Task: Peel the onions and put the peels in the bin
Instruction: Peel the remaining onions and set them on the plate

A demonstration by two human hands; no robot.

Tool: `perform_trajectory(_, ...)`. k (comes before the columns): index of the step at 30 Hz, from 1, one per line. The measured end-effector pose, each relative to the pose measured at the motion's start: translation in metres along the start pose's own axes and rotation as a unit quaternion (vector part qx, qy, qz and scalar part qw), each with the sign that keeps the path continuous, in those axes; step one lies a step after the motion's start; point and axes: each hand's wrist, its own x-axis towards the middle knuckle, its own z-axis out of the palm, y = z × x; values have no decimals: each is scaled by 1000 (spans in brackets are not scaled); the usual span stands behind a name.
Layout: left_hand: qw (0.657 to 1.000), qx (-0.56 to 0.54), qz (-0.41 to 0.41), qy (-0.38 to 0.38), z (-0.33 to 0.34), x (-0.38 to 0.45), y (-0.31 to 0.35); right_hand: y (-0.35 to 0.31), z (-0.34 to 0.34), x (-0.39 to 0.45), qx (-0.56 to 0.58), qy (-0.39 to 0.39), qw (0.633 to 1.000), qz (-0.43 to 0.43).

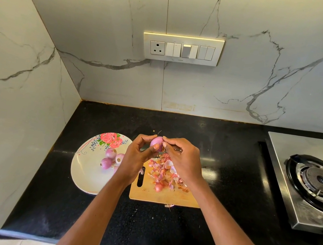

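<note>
Plate first: round white plate with red rose print (87, 166) sits left on the black speckled stone counter (224, 151), holding several small peeled purple-pink onions (110, 157) near its right side, likely parked there to keep done ones apart from waste. Left hand (136, 158) next, fingers closed around the small pale purple onion (157, 142), thumb pressed on its front, lifted above the board so scraps drop onto it. Onion in hand looks mostly smooth and glossy, a thin dark root thread sticking up at top. Right hand (182, 158) pinches at the onion's right side, fingertips narrow; something thin and metallic shows under the fingers, probably a knife, can't tell for sure. Below, rectangular light wooden cutting board (167, 197) carries a heap of papery pink-orange onion peels (162, 173) plus one small reddish onion (158, 187). Far right, steel gas stove with black burner ring (312, 183). Bin not in view; peels not yet binned.
</note>
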Motion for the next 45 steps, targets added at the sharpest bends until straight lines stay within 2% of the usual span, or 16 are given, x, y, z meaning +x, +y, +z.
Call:
perform_trajectory(5,1000,6,15,2,-2,-2,-4,0,4,-3,15,15,1000,4)
perform_trajectory(10,1000,-22,-4,6,2,-6,-7,1,8,-5,11,34,998,44)
perform_trajectory(15,999,-41,-9,17,2,-5,-7,-3,5,-1,92,3,991,98)
perform_trajectory(25,1000,13,14,15,2,-2,-9,-7,1,-2,129,8,987,99)
perform_trajectory(30,1000,-28,-5,2,2,-5,-10,-4,4,0,127,30,984,118)
perform_trajectory(33,993,-114,-34,-8,3,-7,-6,12,3,1,104,58,981,154)
perform_trajectory(37,987,-151,-51,-13,-2,-7,-1,36,-3,-1,58,11,976,212)
perform_trajectory(41,994,-99,-44,1,-3,-6,-2,21,-2,2,60,-44,984,161)
perform_trajectory(45,998,-50,-25,-4,1,-6,-5,2,2,4,138,-37,980,142)
